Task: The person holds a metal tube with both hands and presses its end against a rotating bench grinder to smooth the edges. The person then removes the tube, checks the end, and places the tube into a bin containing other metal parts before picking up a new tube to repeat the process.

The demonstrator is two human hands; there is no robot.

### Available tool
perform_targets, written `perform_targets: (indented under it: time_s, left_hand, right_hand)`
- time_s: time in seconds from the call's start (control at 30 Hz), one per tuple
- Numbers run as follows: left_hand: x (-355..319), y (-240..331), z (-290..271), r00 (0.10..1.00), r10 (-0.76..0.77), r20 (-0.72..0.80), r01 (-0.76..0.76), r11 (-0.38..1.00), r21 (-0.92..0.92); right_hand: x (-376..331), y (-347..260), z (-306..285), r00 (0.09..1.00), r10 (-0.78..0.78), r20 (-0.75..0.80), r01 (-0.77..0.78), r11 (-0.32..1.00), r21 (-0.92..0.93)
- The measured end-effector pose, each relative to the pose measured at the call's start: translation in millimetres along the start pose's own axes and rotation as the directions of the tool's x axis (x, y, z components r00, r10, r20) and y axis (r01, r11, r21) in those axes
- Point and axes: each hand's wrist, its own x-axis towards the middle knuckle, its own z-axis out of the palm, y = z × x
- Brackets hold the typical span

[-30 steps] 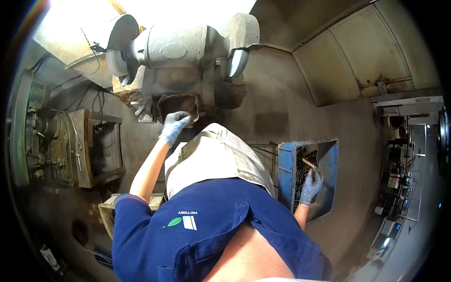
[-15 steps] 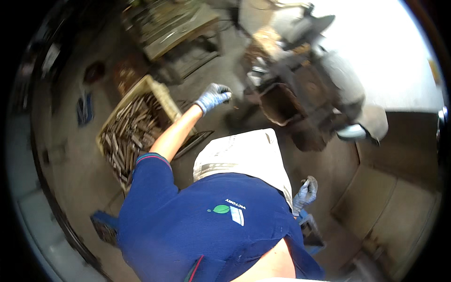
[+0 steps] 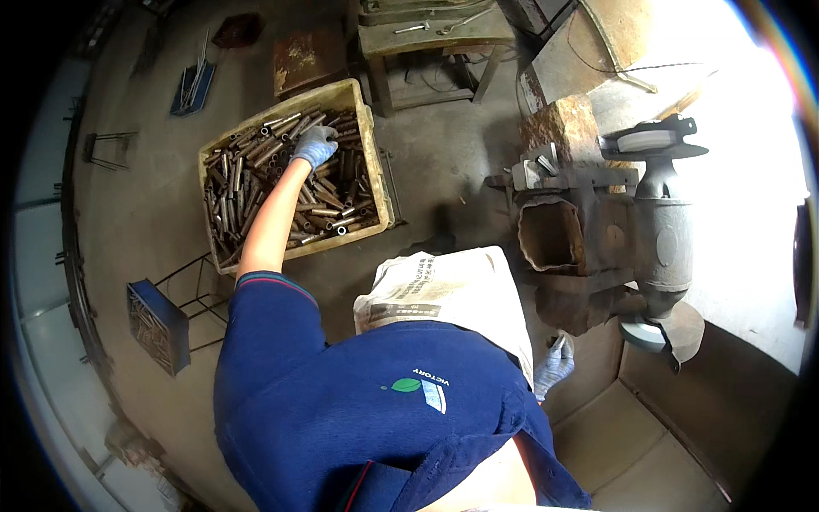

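Note:
My left hand, in a blue-and-white glove, reaches over a pale yellow plastic bin. Its fingers are bent and close together, touching the short metal tubes heaped inside. The fingertips are hidden among the tubes, and what they grip does not show. Low beside my right hip is my right hand, gloved likewise. Its thumb and fingers are drawn together at dark tips; anything held there is too small to make out. A bench grinder stands to the right of that hand, farther off.
In front of the grinder's dark stand sits an open rusty box. A workbench with tools on it stands at the far side. To the left, a blue tray of thin pieces rests by a metal frame. Brown panels fill the lower right.
My left hand has gone from above the floor, right of the bin, leftward into the tubes. The head view has turned rightward scene-wise; my right hand stays low by my hip.

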Motion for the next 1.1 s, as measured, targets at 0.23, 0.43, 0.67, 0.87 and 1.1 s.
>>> perform_targets:
  time_s: [0.23, 0.43, 0.67, 0.87, 1.1]
  left_hand:
    - [14.4, 0.6, -5.0, 0.987, -0.009, -0.162, 0.044, 0.977, 0.211]
    - [25.9, 23.3, -13.9, 0.987, -0.066, -0.143, 0.09, 0.981, 0.169]
    - [78.3, 6.2, 34.6, 0.995, 0.063, -0.078, -0.011, 0.84, 0.543]
    - [101.5, -2.3, 56.1, 0.983, 0.16, -0.087, -0.063, 0.747, 0.662]
    - [26.5, 29.9, -39.4, 0.963, 0.044, -0.265, -0.019, 0.995, 0.094]
  right_hand:
    - [1.5, 1.0, -2.9, 0.999, -0.02, 0.038, 0.024, 0.996, -0.085]
    - [-7.7, -2.8, -5.4, 0.999, 0.044, -0.029, -0.046, 0.994, -0.096]
    - [-5.7, 3.4, -9.8, 1.0, -0.008, -0.005, 0.007, 0.982, -0.19]
    - [-6.1, 2.1, -21.7, 0.998, -0.067, 0.02, 0.07, 0.961, -0.268]
    - [-29.0, -13.4, -23.4, 0.996, -0.071, -0.05, 0.063, 0.986, -0.156]
